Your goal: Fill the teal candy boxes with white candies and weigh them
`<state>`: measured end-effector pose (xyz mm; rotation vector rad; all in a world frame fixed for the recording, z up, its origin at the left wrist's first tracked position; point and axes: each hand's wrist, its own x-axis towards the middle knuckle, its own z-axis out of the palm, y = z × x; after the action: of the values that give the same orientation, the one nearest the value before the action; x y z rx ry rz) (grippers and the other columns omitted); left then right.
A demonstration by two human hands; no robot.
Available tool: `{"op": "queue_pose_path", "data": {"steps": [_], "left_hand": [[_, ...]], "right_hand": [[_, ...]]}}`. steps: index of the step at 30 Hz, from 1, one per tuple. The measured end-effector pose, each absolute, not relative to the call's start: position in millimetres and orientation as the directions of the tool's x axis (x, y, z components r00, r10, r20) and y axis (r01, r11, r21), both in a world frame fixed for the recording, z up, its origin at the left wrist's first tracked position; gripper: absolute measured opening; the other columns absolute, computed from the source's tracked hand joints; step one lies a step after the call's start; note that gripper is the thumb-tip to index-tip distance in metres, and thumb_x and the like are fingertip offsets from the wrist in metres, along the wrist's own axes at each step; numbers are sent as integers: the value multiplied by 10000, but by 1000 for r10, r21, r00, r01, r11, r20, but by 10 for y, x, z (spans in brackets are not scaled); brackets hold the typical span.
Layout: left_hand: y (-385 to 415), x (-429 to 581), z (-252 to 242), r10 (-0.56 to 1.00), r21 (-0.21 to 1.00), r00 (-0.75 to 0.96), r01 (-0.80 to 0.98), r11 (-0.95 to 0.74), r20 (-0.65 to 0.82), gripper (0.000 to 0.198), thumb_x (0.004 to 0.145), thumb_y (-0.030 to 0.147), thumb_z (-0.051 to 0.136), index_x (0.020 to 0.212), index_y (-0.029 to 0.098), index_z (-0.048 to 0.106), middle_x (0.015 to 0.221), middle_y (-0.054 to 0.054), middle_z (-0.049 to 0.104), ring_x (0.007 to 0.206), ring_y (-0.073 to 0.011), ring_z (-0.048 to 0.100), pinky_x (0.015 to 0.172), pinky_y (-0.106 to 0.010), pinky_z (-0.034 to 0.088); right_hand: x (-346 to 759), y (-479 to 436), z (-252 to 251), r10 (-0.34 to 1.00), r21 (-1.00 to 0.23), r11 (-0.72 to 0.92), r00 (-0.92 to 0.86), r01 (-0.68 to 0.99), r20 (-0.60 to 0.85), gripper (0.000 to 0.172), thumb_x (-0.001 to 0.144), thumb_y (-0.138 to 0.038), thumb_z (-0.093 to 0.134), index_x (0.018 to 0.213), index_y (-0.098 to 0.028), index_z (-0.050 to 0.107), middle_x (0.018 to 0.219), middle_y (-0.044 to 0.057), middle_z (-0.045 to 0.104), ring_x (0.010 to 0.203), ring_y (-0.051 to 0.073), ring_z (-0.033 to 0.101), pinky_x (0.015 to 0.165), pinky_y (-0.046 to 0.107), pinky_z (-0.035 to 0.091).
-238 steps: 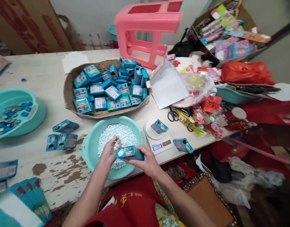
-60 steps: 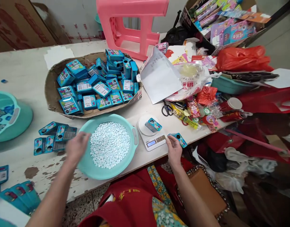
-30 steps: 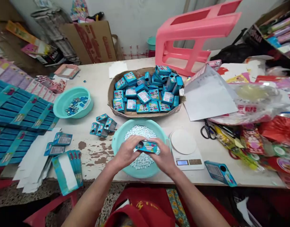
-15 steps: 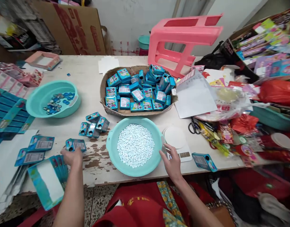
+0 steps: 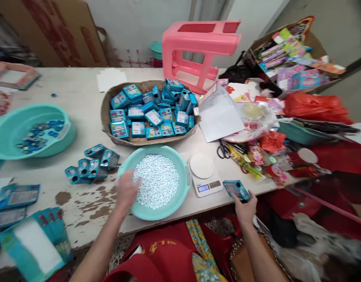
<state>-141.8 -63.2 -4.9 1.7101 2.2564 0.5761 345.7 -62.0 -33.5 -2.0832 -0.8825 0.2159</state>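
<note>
My right hand [image 5: 245,205] is closed with its fingers round the near end of a small blue candy box [image 5: 235,189], which has a round hole in it and lies by the table's front edge. Smeared by motion, my left hand [image 5: 126,191] is at the left rim of a turquoise basin [image 5: 184,196], and whether its fingers are open cannot be made out. Small pale blue candies [image 5: 158,180] fill the basin's middle. Several blue boxes with round holes [image 5: 93,167] stand grouped to the left. Between basin and right hand sits a white kitchen scale [image 5: 211,186].
Behind the basin, a cardboard tray [image 5: 109,135] holds many blue boxes. A second turquoise basin [image 5: 62,145] with small blue caps stands left, near flat blue cartons [image 5: 18,196]. A pink stool [image 5: 202,39] lies at the back. Scissors [image 5: 223,150] and packets clutter the right.
My left hand has set its blue box beside the grouped ones and moved right to the basin. My right hand went from the scale to the box at right. The view has turned right.
</note>
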Motion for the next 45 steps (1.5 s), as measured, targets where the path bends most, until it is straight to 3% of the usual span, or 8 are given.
{"op": "queue_pose_path", "data": {"steps": [2,5,10,19,24,29,35,45], "left_hand": [[-519,-994,-71,977,283,-94,948,146,-190,555,842,534,415,1292,222,508,1338,-136,507,1288,-357,364,1080,-561,138],[-476,-681,-128,889,141,-127,968,208,-439,762,803,653,388,1417,202,363,1461,-184,338,1329,-407,266,1033,-600,179],[-708,-382,-89,813,181,-77,959,219,-577,797,721,710,443,1367,244,400,1421,-176,354,1259,-411,332,934,-602,322],[-583,-342,-173,889,620,-2,717,320,-457,227,740,340,559,879,176,634,840,-91,625,813,-250,597,712,-349,455],[-401,-603,136,822,828,-149,35,560,-550,277,700,433,640,775,175,573,604,18,513,428,-87,431,385,-187,274],[-235,-559,607,889,848,-164,-414,330,-427,243,692,350,675,747,175,515,635,30,522,396,-50,408,342,-162,232],[-80,-414,618,872,868,-415,-497,22,-259,208,749,329,611,720,174,477,636,32,541,574,-102,576,594,-239,489],[7,-423,790,842,905,-471,-424,44,-262,313,760,399,636,656,173,446,549,53,492,516,-107,581,592,-244,483]], "right_hand": [[3584,-589,-430,647,-819,-410,761,402,50,781,380,-589,812,958,-123,570,835,107,630,864,357,620,830,600,462],[3560,-577,-382,554,-913,-305,830,272,62,722,385,-502,845,951,-150,567,812,54,624,831,314,639,859,579,467],[3030,-556,118,638,-961,-129,762,246,109,657,480,-399,849,1015,-141,568,903,54,643,860,243,647,906,497,475],[1697,-266,585,979,-994,-63,197,84,-46,456,711,-379,721,1086,-170,567,991,83,659,867,204,634,803,383,524],[1345,-229,535,993,-949,86,-109,304,55,363,771,-324,675,1106,-207,598,1029,73,633,949,218,607,855,377,496],[1128,-243,429,965,-883,204,-240,423,108,291,774,-226,657,1058,-213,601,1018,78,603,988,233,569,863,382,474],[978,-301,414,950,-851,225,-300,474,84,330,742,-199,696,1058,-231,609,1005,55,627,965,239,568,847,380,448],[912,-303,614,963,-820,209,-258,533,78,323,736,-224,707,1048,-260,629,1028,33,671,985,242,591,833,365,400]]}}
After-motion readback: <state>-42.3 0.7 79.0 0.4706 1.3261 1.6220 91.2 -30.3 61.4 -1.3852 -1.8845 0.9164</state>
